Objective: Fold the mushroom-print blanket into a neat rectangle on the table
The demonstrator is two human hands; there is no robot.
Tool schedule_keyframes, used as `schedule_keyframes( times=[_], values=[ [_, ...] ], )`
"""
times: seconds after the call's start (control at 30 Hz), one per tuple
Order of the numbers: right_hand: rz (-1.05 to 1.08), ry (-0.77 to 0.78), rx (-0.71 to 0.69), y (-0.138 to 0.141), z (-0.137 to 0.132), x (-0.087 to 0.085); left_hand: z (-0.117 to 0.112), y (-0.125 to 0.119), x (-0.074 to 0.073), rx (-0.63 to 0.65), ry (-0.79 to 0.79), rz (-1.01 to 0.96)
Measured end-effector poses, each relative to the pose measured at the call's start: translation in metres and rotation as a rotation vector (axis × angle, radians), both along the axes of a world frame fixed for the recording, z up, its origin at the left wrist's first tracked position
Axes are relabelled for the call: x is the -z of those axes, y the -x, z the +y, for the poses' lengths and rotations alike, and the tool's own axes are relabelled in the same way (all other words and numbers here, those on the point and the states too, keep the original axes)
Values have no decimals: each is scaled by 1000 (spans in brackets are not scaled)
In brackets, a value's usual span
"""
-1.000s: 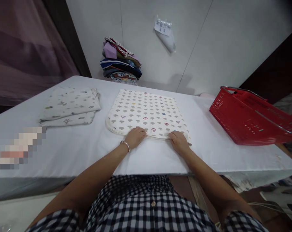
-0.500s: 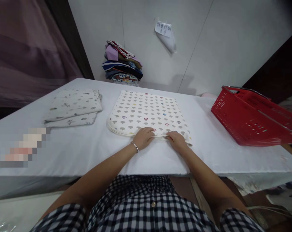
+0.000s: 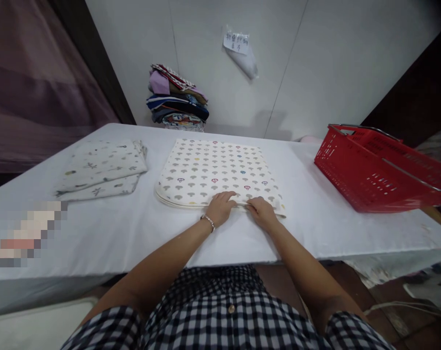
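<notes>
A cream cloth (image 3: 220, 167) printed with grey, red, yellow and blue mushrooms lies folded in layers in front of me, its left near corner rounded. At the middle of its near edge, my left hand (image 3: 221, 208), with a bracelet on the wrist, is closed on the layers, thumb below and fingers on top. Just to its right, my right hand (image 3: 262, 212) pinches the same edge. Between the two hands the edges of the layers show slightly lifted. The undersides of the fingertips are hidden.
On the white-covered table (image 3: 140, 238), a folded cloth with plant prints (image 3: 103, 167) lies left. A red basket (image 3: 384, 170) stands right. Folded fabrics (image 3: 178, 99) are stacked by the wall at the back, below a paper sign (image 3: 238, 43). A blurred-out patch covers something at left.
The view has shifted slightly. My left hand has slid a little to the right along the cloth's near edge, closer to my right hand. The cloth stays in place.
</notes>
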State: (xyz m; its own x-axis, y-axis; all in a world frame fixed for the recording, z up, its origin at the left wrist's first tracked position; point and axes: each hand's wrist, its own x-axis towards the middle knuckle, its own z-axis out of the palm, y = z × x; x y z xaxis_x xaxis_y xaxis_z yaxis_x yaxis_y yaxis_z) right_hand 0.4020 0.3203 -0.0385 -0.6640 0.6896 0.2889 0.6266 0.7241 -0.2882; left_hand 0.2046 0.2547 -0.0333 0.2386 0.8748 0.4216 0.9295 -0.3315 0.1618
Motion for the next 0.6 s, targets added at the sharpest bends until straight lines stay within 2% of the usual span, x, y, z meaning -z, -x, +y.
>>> schedule_keyframes(
  times=[0.43,0.6],
  values=[
    [71,-69,-75,-2,-3,2,0,1,6,-6,-3,-57],
    [63,-100,-83,-1,-4,1,1,0,6,-21,15,-17]
  ],
)
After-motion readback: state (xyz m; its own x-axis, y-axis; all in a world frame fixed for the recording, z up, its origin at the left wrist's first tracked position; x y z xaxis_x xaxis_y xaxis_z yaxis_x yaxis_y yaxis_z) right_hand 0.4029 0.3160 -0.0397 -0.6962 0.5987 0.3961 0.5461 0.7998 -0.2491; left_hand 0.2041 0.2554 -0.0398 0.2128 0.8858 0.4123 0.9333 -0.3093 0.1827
